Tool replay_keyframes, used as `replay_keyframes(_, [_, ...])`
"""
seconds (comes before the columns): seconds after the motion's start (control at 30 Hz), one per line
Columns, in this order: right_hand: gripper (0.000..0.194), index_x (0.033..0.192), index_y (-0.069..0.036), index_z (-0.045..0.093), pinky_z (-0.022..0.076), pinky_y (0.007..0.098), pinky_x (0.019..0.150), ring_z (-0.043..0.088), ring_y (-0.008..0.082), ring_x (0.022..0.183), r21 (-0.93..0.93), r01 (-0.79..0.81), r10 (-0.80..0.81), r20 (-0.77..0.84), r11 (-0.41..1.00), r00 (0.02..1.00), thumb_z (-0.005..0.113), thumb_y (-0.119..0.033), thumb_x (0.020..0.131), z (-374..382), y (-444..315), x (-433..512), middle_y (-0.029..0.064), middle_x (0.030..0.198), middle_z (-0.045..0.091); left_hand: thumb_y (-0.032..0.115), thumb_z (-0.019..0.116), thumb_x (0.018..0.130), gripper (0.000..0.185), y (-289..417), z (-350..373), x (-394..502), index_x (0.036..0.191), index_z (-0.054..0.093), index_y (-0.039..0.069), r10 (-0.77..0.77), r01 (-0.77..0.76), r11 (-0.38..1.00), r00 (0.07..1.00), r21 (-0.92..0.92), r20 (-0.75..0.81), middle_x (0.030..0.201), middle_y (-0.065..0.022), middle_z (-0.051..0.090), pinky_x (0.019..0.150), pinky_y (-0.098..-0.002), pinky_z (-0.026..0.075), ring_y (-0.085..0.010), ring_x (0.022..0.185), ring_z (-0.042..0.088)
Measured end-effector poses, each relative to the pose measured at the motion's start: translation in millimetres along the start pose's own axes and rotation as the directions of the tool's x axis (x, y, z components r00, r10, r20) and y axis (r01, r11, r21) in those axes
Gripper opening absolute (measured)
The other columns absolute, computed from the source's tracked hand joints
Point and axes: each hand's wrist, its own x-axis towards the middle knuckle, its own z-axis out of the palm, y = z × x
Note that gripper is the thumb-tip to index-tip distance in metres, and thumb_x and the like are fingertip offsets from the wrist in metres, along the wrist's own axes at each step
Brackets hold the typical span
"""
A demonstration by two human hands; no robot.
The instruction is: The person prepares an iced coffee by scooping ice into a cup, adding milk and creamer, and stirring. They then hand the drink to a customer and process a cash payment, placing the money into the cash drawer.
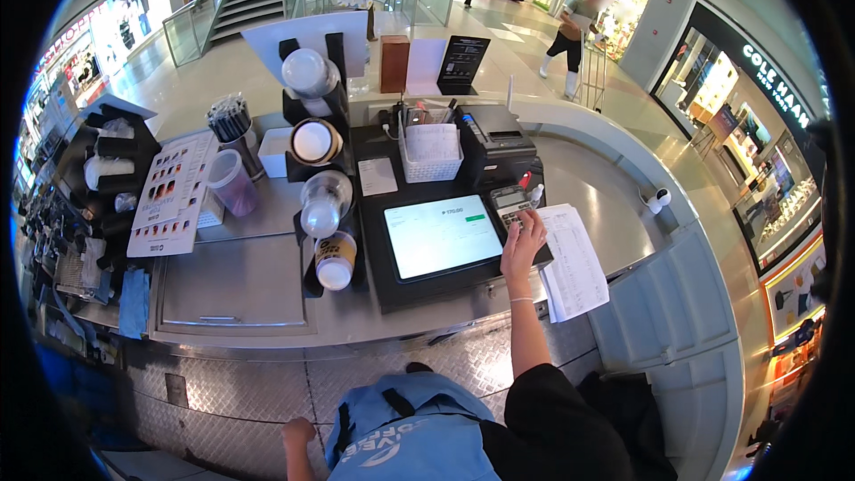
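Note:
My right hand (525, 246) reaches over the counter, its fingertips on the keys of a desktop calculator (511, 204). Left of it lies a tablet (441, 237) with a lit screen, on a black cash drawer (394, 294). Printed and handwritten paper sheets (574, 267) lie right of the hand, over the counter's edge. A small white-capped bottle (536, 195) stands just behind the calculator. My left hand (298, 429) hangs low beside the blue apron (414, 434), fingers curled, above the metal floor and apart from the counter. Nothing shows in it.
A receipt printer (497, 140) and a white basket (433, 164) of papers and pens stand behind the tablet. To the left are a cup dispenser (307, 214), a plastic cup (234, 184), straws (228, 120) and menu sheets (167, 194). A person (574, 33) is beyond the curved counter wall (614, 127).

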Motion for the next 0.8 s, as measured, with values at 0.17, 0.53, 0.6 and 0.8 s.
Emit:
replay_keyframes(0.17, [0.038, 0.123, -0.019, 0.067, 0.0213, 0.0498, 0.111, 0.036, 0.0342, 0.135, -0.046, 0.098, -0.087, 0.19, 0.994, 0.978, 0.05, -0.044, 0.1, -6.9, -5.7, -3.3, 0.012, 0.143, 0.047, 0.036, 0.049, 0.093, 0.046, 61.6, -3.2, 20.8, 0.114, 0.068, 0.0, 0.107, -0.11, 0.985, 0.994, -0.135, -0.036, 0.121, -0.0274, 0.064, 0.097, -0.0511, 0.048, -0.0431, 0.113, 0.062])
replay_keyframes(0.53, [0.056, 0.13, -0.025, 0.067, 0.0089, 0.0512, 0.114, 0.025, 0.0326, 0.144, -0.068, 0.186, -0.147, 0.381, 0.98, 0.913, 0.038, -0.061, 0.098, -13.3, -8.0, 2.0, 0.0067, 0.156, 0.037, 0.038, 0.051, 0.094, 0.047, 194.3, -4.8, 2.9, 0.119, 0.064, 0.001, 0.237, -0.218, 0.961, 0.966, -0.17, 0.101, 0.122, -0.0285, 0.063, 0.098, -0.0505, 0.048, -0.0438, 0.114, 0.061])
replay_keyframes(0.6, [0.058, 0.134, -0.021, 0.063, 0.0107, 0.0505, 0.113, 0.027, 0.0328, 0.141, 0.051, 0.106, -0.115, 0.253, 0.993, 0.961, 0.035, -0.059, 0.1, -15.9, -7.7, 1.7, 0.0099, 0.155, 0.038, 0.039, 0.052, 0.095, 0.047, 200.7, -8.1, 6.9, 0.117, 0.064, 0.0, 0.161, -0.149, 0.977, 0.985, -0.155, 0.068, 0.119, -0.0291, 0.064, 0.097, -0.0528, 0.048, -0.0448, 0.113, 0.061])
replay_keyframes(0.8, [0.036, 0.108, -0.005, 0.064, 0.0425, 0.045, 0.091, 0.056, 0.0322, 0.106, 0.631, 0.258, -0.41, 0.105, 0.731, 0.906, 0.07, -0.031, 0.085, -29.3, -72.0, -11.1, 0.0154, 0.111, 0.062, 0.036, 0.05, 0.102, 0.038, 201.6, -35.4, -14.3, 0.115, 0.063, 0.003, 0.51, -0.138, 0.381, 0.856, -0.914, 0.084, 0.087, -0.0141, 0.066, 0.078, -0.04, 0.053, -0.0281, 0.082, 0.065])
